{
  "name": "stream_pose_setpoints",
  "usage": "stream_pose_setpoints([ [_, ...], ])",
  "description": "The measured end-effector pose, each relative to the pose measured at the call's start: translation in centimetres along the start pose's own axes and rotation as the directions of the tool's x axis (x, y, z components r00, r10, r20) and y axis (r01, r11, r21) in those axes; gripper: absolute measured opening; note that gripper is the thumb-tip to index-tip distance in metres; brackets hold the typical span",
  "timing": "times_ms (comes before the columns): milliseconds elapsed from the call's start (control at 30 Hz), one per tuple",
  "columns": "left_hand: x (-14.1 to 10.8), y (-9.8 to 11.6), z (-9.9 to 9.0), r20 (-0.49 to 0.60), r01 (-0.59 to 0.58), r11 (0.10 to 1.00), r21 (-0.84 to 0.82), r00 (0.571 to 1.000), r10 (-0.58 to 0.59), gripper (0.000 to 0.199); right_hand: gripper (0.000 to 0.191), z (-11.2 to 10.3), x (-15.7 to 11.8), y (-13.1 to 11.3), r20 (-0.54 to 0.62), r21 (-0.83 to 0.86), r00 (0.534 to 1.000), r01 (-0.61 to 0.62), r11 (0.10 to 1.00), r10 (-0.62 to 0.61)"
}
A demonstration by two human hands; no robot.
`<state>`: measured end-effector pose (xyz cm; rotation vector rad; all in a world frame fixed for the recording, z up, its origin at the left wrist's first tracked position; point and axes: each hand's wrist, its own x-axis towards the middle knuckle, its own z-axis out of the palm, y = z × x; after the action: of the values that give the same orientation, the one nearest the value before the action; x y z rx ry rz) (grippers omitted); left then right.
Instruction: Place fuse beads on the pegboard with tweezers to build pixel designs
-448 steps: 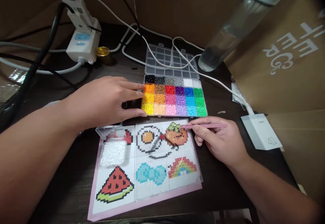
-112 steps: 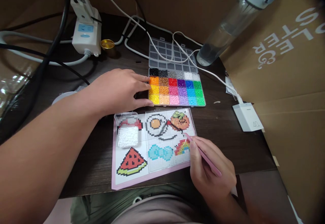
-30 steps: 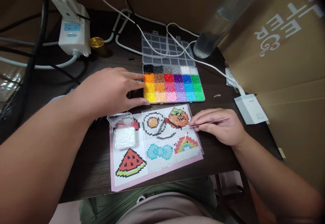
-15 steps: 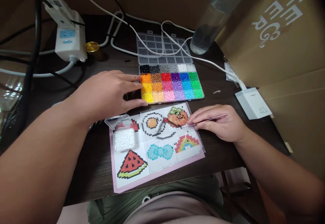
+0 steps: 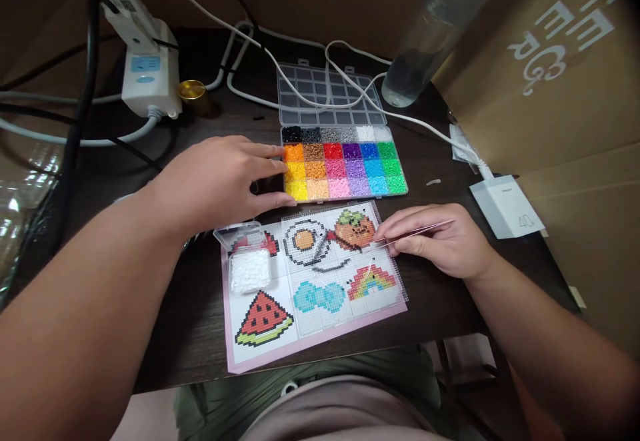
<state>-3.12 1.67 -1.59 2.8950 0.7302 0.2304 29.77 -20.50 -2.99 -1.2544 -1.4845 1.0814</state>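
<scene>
My left hand [image 5: 225,178] lies with fingers spread, its fingertips against the left edge of the bead box [image 5: 345,171], whose compartments hold beads sorted by colour. My right hand [image 5: 435,238] pinches thin tweezers [image 5: 423,229] pointing left over the clear pegboard [image 5: 350,318]. The board lies on a pattern sheet [image 5: 235,364] with pixel pictures, among them a watermelon slice, an egg and a rainbow. Dark and red beads form lines on the board near the egg and the orange fruit picture. A small open case of white beads [image 5: 250,271] sits on the sheet's left side.
Behind the box, its clear lid [image 5: 333,98] lies folded back under a white cable. A power strip [image 5: 150,74] and gold cup [image 5: 193,91] stand at the left. A clear bottle [image 5: 405,74] and white charger [image 5: 507,208] are by the cardboard wall [image 5: 575,128] at right.
The whole view has shifted slightly, so things appear a little further right. Both hands keep nearly the same places, the right still holding the tweezers over the board.
</scene>
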Motion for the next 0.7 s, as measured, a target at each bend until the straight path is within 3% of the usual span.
stream_pose_setpoints([
  [233,0.2,0.8,-0.4,0.031,0.035,0.999,0.009,0.999,-0.035,0.05,0.034,0.0,0.1,-0.1,-0.016,0.068,0.999,-0.032,0.997,0.033],
  [367,0.4,1.1,-0.6,0.066,0.053,0.998,0.047,0.996,-0.056,0.059,0.039,-0.1,0.2,-0.1,-0.031,0.049,0.997,-0.062,0.997,0.064],
  [567,0.7,1.4,-0.7,0.098,0.073,0.996,0.044,0.992,-0.077,0.059,0.018,0.0,0.0,-0.2,-0.018,0.059,1.0,-0.017,0.998,0.019],
  [700,0.5,1.2,-0.6,0.077,0.056,0.998,0.02,0.995,-0.057,0.054,0.021,0.1,-0.4,0.2,-0.04,0.089,0.998,-0.054,0.995,0.058],
])
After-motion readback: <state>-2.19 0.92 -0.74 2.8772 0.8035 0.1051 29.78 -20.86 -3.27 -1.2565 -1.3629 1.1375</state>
